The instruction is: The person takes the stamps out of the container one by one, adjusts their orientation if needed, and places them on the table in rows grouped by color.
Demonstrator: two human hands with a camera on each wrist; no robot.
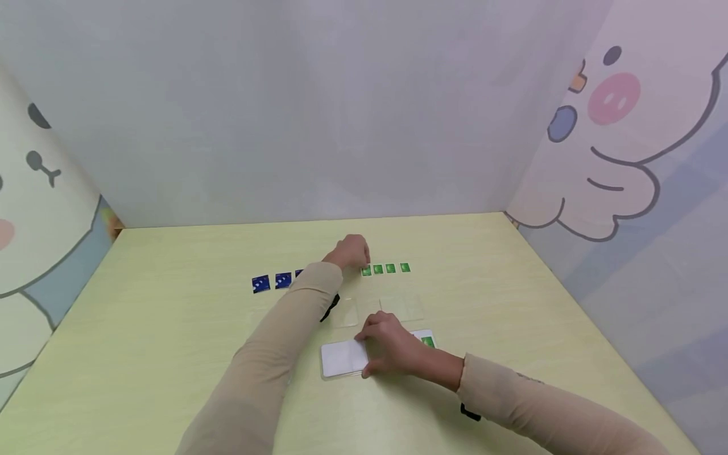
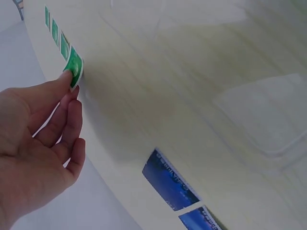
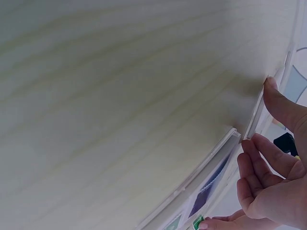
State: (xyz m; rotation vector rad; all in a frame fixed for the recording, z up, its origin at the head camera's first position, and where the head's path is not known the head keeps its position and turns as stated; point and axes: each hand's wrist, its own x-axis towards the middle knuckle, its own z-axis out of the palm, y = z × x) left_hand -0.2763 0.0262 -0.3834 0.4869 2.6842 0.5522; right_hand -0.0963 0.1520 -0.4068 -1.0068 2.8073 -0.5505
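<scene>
Sleeves [image 1: 512,395] in beige enter from the lower left and lower right of the head view, over a pale yellow bench [image 1: 142,354]. Below the centre of the frame, the right hand [image 1: 389,344] grips a flat white holder [image 1: 344,358], thumb at its near edge, fingertips toward the far one; a green patch shows at its right end. Slightly higher lie clear plastic pieces [image 1: 401,307], hard to make out. Left of centre, blue cards [image 1: 261,284] form a row partly hidden by the left sleeve. Near the middle, the left hand [image 1: 352,251] pinches the leftmost green card [image 2: 74,62] at a tilt; three more green cards [image 1: 390,268] continue to the right. Behind rises a grey wall [image 1: 313,114], cartoon animals [image 1: 614,98] at upper right and left.
</scene>
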